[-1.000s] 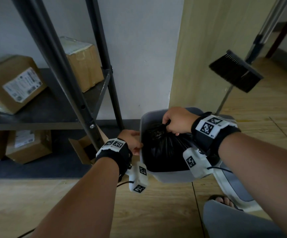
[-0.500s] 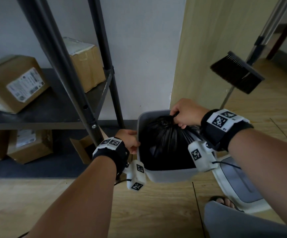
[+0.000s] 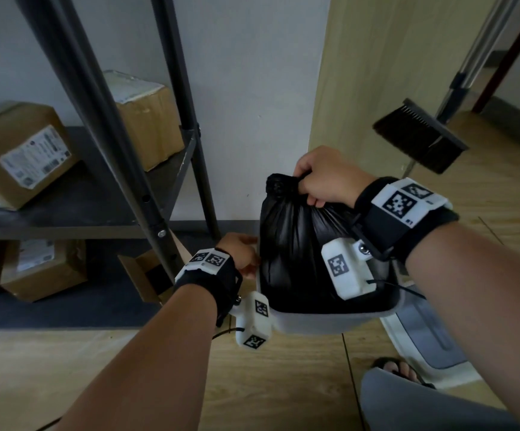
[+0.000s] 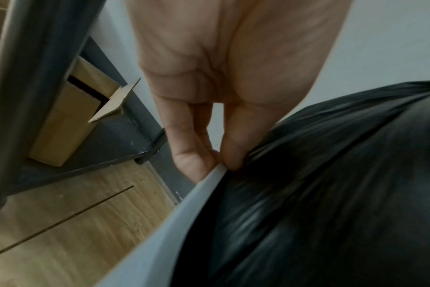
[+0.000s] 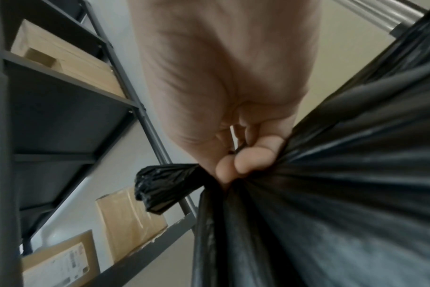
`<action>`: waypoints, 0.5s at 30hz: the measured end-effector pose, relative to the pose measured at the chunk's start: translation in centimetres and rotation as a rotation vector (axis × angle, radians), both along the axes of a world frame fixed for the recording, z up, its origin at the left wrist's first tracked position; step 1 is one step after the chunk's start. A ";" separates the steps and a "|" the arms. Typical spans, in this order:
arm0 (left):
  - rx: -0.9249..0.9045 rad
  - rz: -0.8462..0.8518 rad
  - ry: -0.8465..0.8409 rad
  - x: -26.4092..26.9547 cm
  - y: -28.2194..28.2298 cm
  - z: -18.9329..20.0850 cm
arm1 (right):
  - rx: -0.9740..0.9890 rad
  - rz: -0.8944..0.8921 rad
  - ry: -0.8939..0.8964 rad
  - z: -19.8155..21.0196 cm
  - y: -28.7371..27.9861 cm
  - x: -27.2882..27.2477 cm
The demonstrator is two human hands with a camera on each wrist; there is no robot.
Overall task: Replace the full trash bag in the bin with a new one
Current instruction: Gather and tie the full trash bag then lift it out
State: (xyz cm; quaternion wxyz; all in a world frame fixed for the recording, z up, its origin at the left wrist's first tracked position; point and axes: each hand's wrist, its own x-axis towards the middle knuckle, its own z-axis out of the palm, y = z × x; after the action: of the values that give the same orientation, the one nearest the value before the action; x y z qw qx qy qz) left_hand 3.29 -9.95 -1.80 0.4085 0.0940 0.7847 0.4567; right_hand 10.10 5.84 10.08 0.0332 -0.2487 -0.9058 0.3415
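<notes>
A full black trash bag (image 3: pixel 296 241) rises partway out of the grey bin (image 3: pixel 311 323) on the floor by the wall. My right hand (image 3: pixel 324 178) grips the bag's gathered neck just below its knotted top (image 3: pixel 279 185), fingers curled round the plastic (image 5: pixel 243 161). My left hand (image 3: pixel 241 253) pinches the bin's left rim (image 4: pixel 209 178) between thumb and fingers, with the thumb inside against the bag (image 4: pixel 331 184). The bag's lower part is hidden inside the bin.
A dark metal shelf rack (image 3: pixel 103 126) with cardboard boxes (image 3: pixel 19 157) stands close on the left. A broom (image 3: pixel 420 144) leans at the right, a white-and-grey lid (image 3: pixel 426 340) lies on the wood floor, and my foot (image 3: pixel 398 370) is beside it.
My right hand has pulled the bag upward, so much more of it stands above the bin's rim. The left hand stays on the bin's left rim.
</notes>
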 end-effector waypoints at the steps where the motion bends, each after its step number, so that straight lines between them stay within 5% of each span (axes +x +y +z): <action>1: -0.024 -0.012 0.006 0.0 -0.3 -0.1 | -0.019 -0.029 0.022 0.3 0.2 0.2; 15: -0.258 0.067 -0.159 -1.5 -3.9 -5.8 | 0.088 -0.497 0.606 5.5 5.9 0.4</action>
State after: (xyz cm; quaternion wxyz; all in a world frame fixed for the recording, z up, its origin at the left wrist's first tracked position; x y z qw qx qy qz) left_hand 1.80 -13.84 -7.61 0.4627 -0.0221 0.8046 0.3716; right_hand 10.46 11.74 15.60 0.3913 -0.3466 -0.7809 0.3420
